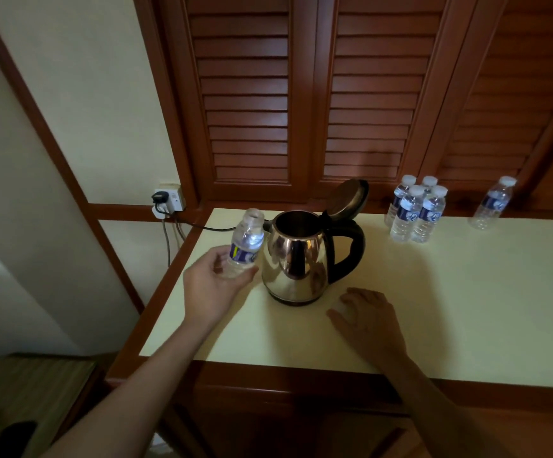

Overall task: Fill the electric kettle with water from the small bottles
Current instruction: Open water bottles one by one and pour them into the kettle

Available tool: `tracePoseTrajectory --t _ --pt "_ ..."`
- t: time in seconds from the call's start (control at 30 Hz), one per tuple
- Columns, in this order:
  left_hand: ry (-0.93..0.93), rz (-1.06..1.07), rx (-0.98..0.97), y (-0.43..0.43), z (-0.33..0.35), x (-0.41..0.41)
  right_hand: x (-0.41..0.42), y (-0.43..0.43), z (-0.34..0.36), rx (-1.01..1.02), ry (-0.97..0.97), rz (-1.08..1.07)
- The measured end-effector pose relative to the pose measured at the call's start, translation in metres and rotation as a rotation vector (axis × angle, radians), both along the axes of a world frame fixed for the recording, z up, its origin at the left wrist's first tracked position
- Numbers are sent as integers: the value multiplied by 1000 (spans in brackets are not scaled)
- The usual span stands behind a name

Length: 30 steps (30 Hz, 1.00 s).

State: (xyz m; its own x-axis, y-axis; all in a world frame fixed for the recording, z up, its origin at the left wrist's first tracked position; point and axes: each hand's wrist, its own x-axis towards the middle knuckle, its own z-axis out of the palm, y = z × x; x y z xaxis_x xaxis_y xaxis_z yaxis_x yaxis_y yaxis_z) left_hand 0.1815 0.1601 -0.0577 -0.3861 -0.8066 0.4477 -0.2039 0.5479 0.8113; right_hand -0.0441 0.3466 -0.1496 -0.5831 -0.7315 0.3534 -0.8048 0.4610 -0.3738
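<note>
Head view: cream worktop [466,309] with reddish wood edging, set against louvred wooden doors [245,104]. Polished steel electric kettle [296,259] with a black handle stands near the worktop's left half, its hinged lid [347,200] tipped up and back, mouth open. Left hand [215,285] grips a small clear plastic bottle with a blue label [245,249] round its lower body; bottle uncapped, leaning slightly, just beside the kettle's spout side and off the surface. Right hand [367,312] rests palm down on the worktop just in front of the kettle, fingers bent; a pale blur under them, cannot tell if it holds anything. Four capped bottles [414,213] cluster behind right, a lone capped bottle [493,203] further right. Black plug in wall socket [168,200].
</note>
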Motion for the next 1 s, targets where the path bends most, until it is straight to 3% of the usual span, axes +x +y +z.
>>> tracePoseTrajectory --t 0.17,0.7,1.0 --pt "-50 89 -133 -35 23 -6 -3 -1 -5 -22 10 -7" --pt "-334 30 -572 -77 64 -17 -3 -3 -5 -47 10 -25" --pt "-370 19 -639 -77 67 -18 -3 -4 -5 -16 33 -32"
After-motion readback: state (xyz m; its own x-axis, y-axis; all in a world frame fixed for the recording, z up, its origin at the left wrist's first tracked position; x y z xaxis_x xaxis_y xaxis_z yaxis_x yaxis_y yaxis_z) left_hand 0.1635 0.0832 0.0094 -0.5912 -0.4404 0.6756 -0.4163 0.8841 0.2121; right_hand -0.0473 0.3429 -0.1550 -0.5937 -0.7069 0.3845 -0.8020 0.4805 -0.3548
